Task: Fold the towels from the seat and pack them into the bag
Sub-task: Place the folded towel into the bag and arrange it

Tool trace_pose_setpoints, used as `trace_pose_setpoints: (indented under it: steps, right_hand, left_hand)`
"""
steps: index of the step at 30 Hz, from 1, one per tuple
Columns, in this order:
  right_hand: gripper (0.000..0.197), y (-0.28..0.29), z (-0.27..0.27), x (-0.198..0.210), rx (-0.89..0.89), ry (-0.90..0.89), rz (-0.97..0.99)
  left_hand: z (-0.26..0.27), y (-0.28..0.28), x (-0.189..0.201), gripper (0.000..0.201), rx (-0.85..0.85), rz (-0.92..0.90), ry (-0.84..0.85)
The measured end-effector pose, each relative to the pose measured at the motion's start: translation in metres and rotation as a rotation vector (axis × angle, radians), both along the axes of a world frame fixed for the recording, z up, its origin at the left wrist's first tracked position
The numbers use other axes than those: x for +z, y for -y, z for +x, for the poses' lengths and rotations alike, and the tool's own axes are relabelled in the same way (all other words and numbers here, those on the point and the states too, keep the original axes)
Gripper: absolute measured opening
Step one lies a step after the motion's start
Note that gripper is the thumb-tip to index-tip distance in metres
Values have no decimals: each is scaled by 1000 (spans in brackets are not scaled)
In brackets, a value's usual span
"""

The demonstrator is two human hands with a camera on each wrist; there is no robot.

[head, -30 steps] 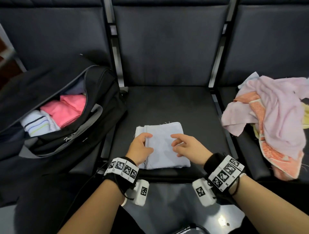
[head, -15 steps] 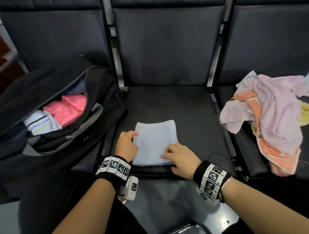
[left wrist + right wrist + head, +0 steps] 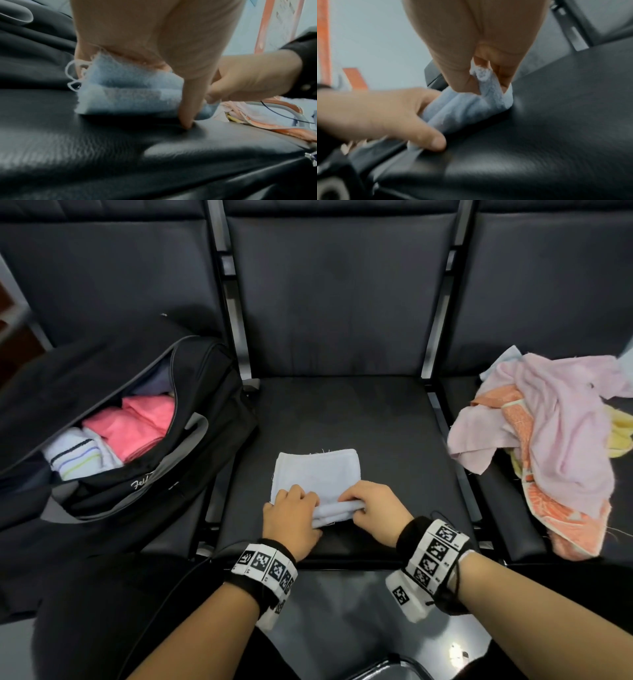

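Observation:
A folded light blue towel [image 3: 317, 474] lies on the middle black seat [image 3: 376, 419]. My left hand [image 3: 291, 515] pinches its near left edge [image 3: 130, 92] and my right hand [image 3: 373, 508] pinches its near right edge [image 3: 489, 93]. The near edge is lifted off the seat between both hands. An open black bag [image 3: 144, 481] sits on the left seat with pink [image 3: 137, 426] and white striped [image 3: 75, 457] folded towels inside. A heap of unfolded pink, orange and yellow towels [image 3: 555, 446] lies on the right seat.
Metal frame bars [image 3: 445, 419] run between the seats. The black seat backs [image 3: 335, 296] rise behind. A dark garment lies under and in front of the bag at lower left. A glossy floor shows below the seat's front edge.
Both hands moved from the towel's sides to its near edge, took hold of it and lifted it off the seat.

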State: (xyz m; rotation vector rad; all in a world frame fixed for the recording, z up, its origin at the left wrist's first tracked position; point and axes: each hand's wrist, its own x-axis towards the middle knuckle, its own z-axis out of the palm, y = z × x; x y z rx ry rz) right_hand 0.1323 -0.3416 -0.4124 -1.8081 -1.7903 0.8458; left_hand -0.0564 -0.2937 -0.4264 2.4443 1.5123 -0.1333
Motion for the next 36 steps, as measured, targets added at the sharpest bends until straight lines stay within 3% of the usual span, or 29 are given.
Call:
trace_pose_setpoints:
  steps: [3,6,8,13,16,20,26,30,36]
  right_hand:
    - [29,2,0,5,37,59,11]
    - [62,8,-9,-1,198,306,24]
    - [70,10,-14,-9,250,453,35]
    - [36,2,-15,-17,188,553,56]
    - [29,-3,-10,-14,113,479,22]
    - [24,-5,3,-3,-27,254,-16]
    - [16,-2,33,-4,-268,-95,14]
    - [11,0,45,-9,-333,-156,28]
    - [14,2,52,-15,-388,-208,-6]
  left_hand:
    - [0,-4,-3,24,7,53,16]
    - [-1,-9,-3,30,16,25,63]
    - [-2,-10,-1,29,11,20,75]
    - [-6,-11,-3,22,29,38,95]
    - [-10,-15,-2,21,54,80,89]
    - [-19,-24,2,21,62,72,170]
    - [-30,-34,7,11,279,-231,662]
    - [-26,-37,2,4,341,-316,804]
    - [-19,-37,-8,15,340,-346,857]
